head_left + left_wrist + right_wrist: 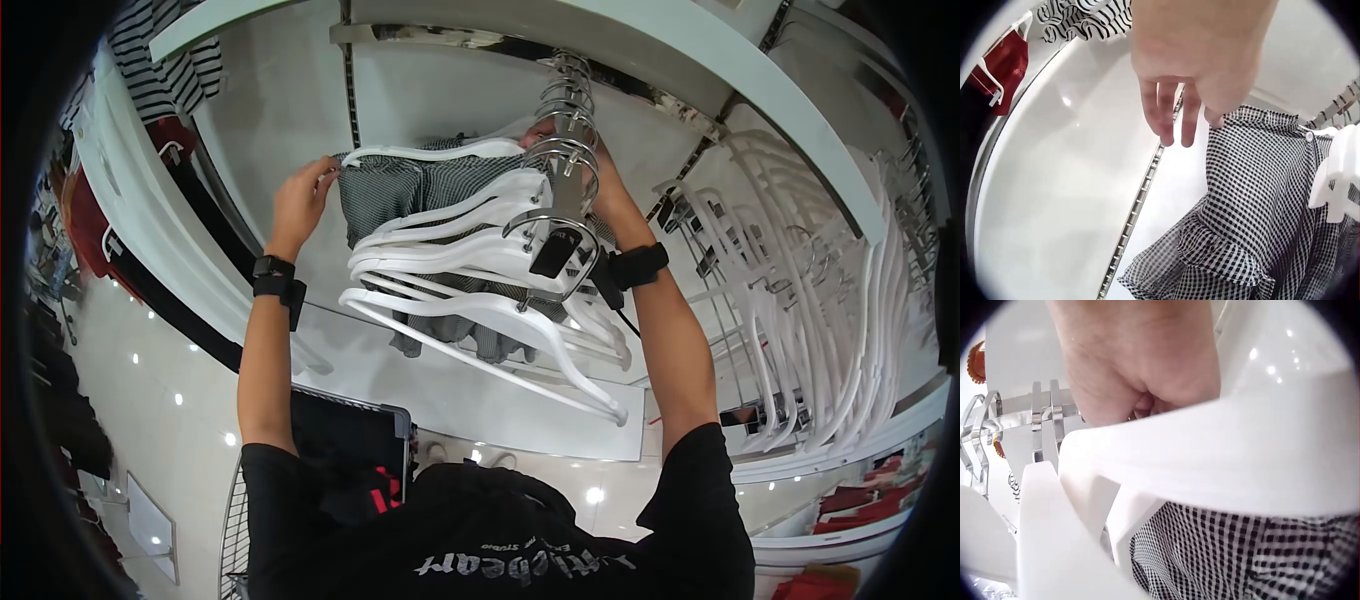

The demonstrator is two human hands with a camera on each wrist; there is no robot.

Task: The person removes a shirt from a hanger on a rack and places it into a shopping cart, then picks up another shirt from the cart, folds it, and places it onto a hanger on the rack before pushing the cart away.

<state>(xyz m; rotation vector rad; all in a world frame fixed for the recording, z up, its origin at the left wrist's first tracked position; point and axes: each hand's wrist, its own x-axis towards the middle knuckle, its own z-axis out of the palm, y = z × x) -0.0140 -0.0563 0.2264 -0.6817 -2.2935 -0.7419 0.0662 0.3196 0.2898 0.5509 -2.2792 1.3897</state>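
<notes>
A black-and-white gingham garment [1254, 187] with ruffles and a button hangs on a white hanger [440, 152]. At its upper left corner, my left hand [302, 200] pinches the fabric edge; the other fingers [1166, 119] hang down beside it. My right hand [1141, 362] is curled at the hanger's neck, by the metal hooks, with its fingertips mostly hidden. In the head view, that hand [545, 132] shows partly behind the hooks. Several more white hangers [470, 305] hang in front, with gingham cloth showing between them.
A metal display arm [570, 190] carries the hooks, below a curved white shelf edge [740, 70]. Many white hangers [800, 330] hang at the right. Striped clothes [165, 55] hang at the left. A wire cart [233, 520] stands near the body.
</notes>
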